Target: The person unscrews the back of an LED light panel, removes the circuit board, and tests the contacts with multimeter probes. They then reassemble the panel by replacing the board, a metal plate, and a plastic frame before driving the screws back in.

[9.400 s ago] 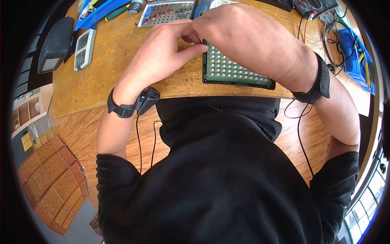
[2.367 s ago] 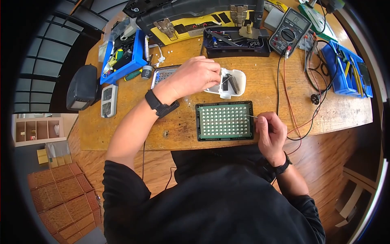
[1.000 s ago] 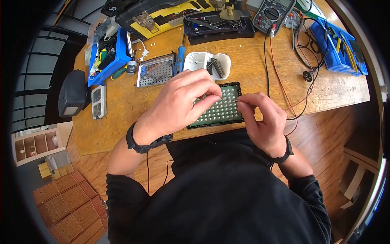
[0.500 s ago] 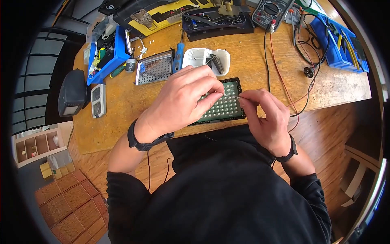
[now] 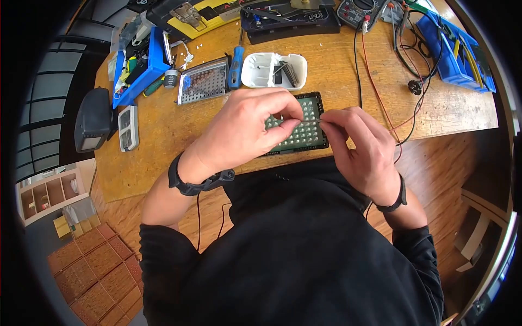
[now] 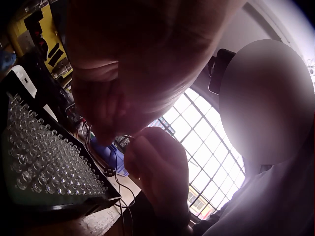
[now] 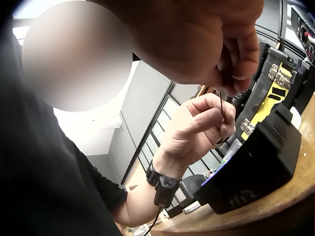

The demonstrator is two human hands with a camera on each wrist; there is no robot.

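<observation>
A thin metal rod [image 5: 311,120] spans the space between my two hands. My left hand [image 5: 234,127] pinches its left end between thumb and forefinger, and my right hand [image 5: 365,149] pinches the right end the same way. The right wrist view shows the rod [image 7: 221,104] as a narrow dark line running between both sets of fingers. Under the hands lies a green board [image 5: 296,144] with rows of clear LEDs in a black frame, partly hidden by my left hand. The left wrist view shows these LEDs [image 6: 49,152] from the side.
Beyond the board stand a white container [image 5: 250,79] holding dark bits, a blue screwdriver [image 5: 236,70] and a perforated metal tray [image 5: 204,84]. Blue bins [image 5: 141,81] flank the table. A multimeter [image 5: 356,12] with trailing leads sits at the back right.
My left hand has come from the white container to the rod, which my right hand held alone before. Over the last second both hands stay close together above the board.
</observation>
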